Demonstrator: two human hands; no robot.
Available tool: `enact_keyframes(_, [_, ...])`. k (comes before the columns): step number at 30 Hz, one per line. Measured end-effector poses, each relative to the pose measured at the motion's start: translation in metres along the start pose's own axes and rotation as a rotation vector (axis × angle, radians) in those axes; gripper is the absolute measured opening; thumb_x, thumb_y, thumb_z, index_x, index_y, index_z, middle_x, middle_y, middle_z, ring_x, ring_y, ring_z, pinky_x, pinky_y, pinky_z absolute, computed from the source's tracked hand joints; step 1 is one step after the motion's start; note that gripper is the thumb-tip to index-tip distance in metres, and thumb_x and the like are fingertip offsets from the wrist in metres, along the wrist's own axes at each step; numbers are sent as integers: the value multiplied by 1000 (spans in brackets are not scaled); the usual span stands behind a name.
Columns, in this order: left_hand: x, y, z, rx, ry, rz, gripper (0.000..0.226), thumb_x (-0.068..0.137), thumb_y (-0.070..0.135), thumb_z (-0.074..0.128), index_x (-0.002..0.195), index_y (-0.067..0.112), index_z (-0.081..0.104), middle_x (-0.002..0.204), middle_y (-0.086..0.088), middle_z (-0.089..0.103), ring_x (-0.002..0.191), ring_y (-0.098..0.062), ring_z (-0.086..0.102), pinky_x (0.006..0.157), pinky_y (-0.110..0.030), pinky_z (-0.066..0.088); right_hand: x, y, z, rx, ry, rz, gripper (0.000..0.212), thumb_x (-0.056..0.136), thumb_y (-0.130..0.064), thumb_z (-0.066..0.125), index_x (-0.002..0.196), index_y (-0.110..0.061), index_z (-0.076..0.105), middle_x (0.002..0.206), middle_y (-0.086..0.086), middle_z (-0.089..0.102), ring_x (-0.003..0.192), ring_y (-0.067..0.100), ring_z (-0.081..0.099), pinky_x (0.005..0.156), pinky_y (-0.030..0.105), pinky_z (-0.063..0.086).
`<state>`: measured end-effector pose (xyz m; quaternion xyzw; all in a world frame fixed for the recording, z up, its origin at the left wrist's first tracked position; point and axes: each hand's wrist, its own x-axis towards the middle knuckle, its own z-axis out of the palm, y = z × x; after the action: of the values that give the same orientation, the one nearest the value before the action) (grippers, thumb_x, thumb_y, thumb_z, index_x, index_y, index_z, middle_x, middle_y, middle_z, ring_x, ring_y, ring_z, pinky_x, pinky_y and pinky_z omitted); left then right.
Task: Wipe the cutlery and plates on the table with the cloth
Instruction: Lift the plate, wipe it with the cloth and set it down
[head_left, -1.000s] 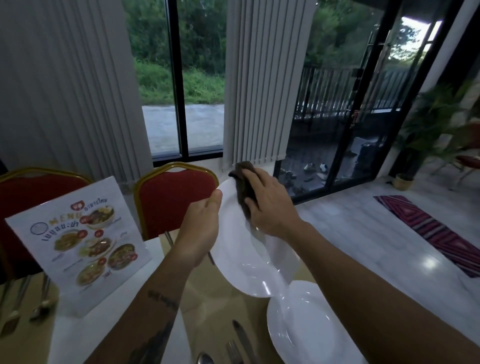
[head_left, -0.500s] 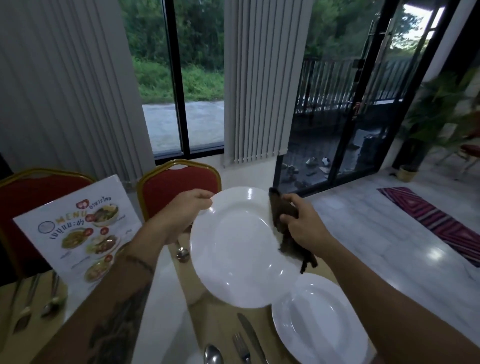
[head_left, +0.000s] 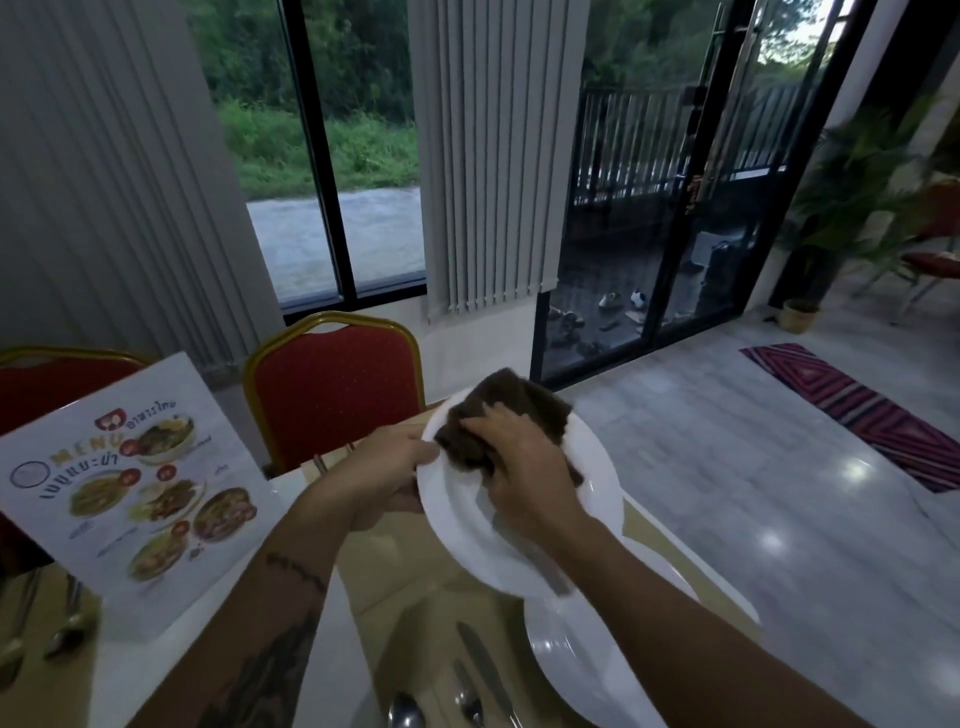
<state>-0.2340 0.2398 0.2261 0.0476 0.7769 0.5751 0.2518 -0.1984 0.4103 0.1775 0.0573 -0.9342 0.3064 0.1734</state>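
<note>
Two plates in view, one in hand.

Held plate (head_left: 454, 525): white, lifted off the worktop (head_left: 395, 587), tilted with its face toward the camera. The dark brown cloth (head_left: 501, 402) is bunched on the plate's upper face and reaches the far rim.

Right hand (head_left: 524, 467): on top of the cloth, fingers (head_left: 493, 423) bent over it, gripping it and pressing it against the plate.

Left hand (head_left: 384, 478): clamped on the held plate's left rim, thumb on the face; the other digits are hidden behind the plate.

Below the held plate: second plate (head_left: 587, 660) flat on the worktop. Left of that, under the held plate's near edge: knife (head_left: 483, 670), fork (head_left: 467, 696), spoon (head_left: 405, 714).

Well to the left of the held plate: menu card (head_left: 135, 483) standing upright, more cutlery (head_left: 62, 623) beyond it at the frame edge. Behind the held plate: red chair (head_left: 337, 389).

Progress (judgement): early to middle. The face of one plate is being wiped. The second plate and both sets of cutlery appear to be left to do; I cannot tell from their surfaces whether any has been wiped.
</note>
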Motion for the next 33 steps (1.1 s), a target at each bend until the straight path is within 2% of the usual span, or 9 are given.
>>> enact_keyframes(6, [31, -16, -21, -184, 221, -21, 30, 99, 6, 48, 125, 15, 62, 111, -12, 70, 99, -35, 66, 78, -45, 57, -14, 43, 2, 121, -328, -28, 42, 88, -1, 58, 124, -21, 71, 130, -1, 68, 125, 14, 58, 110, 24, 40])
enact_keyframes(9, [48, -28, 3, -214, 207, -48, 23, 99, 8, 52, 116, 18, 64, 105, -8, 72, 96, -32, 68, 69, -40, 60, 5, 84, -3, 32, -329, 158, 39, 92, -9, 60, 128, -24, 66, 129, -1, 67, 120, 17, 59, 110, 34, 44])
enact_keyframes(12, [73, -41, 50, -239, 196, -52, 23, 98, 12, 57, 117, 17, 67, 103, -7, 75, 91, -28, 72, 62, -32, 60, 27, 97, 0, -30, -276, 232, 41, 99, -25, 57, 140, -26, 54, 141, -8, 55, 133, 15, 48, 120, 36, 31])
enact_keyframes(16, [121, -62, 84, -359, 341, -88, 16, 98, 17, 56, 111, 20, 65, 113, -14, 70, 100, -34, 69, 82, -48, 61, 37, 114, 13, 99, -435, 179, 40, 98, -22, 62, 137, -24, 59, 140, -7, 58, 132, 14, 49, 121, 31, 30])
enact_keyframes(20, [152, -80, 93, -502, 534, -178, 23, 99, 16, 51, 119, 23, 60, 117, -10, 65, 106, -36, 63, 88, -55, 57, 43, 149, 2, 189, -540, 198, 42, 95, 4, 53, 125, -21, 69, 120, -10, 66, 104, 1, 58, 89, 2, 41])
enact_keyframes(23, [173, -88, 105, -653, 619, -220, 20, 98, 8, 51, 112, 23, 54, 116, -12, 64, 103, -32, 62, 87, -51, 58, 50, 166, -13, 388, -427, 304, 45, 95, 5, 48, 110, -29, 74, 93, -15, 71, 76, 19, 67, 67, 16, 54])
enact_keyframes(27, [207, -100, 113, -873, 657, -279, 39, 101, 5, 43, 139, 2, 47, 136, -23, 56, 85, -21, 62, 70, -33, 57, 53, 187, -25, 515, -349, 389, 45, 96, 9, 46, 109, -23, 75, 99, -5, 74, 85, 16, 69, 70, 24, 56])
enact_keyframes(30, [221, -114, 116, -978, 700, -277, 48, 97, 4, 49, 144, 10, 45, 138, -15, 55, 110, -30, 58, 67, -34, 61, 52, 198, -38, 553, -381, 421, 47, 97, 10, 44, 110, -22, 75, 106, -6, 73, 96, 4, 67, 73, 12, 53])
enact_keyframes(33, [232, -121, 121, -1034, 735, -283, 50, 96, 1, 49, 145, 7, 43, 139, -16, 53, 121, -36, 53, 76, -39, 60, 49, 206, -43, 629, -399, 489, 50, 96, 13, 42, 101, -23, 75, 105, -3, 73, 90, 3, 69, 66, 17, 57])
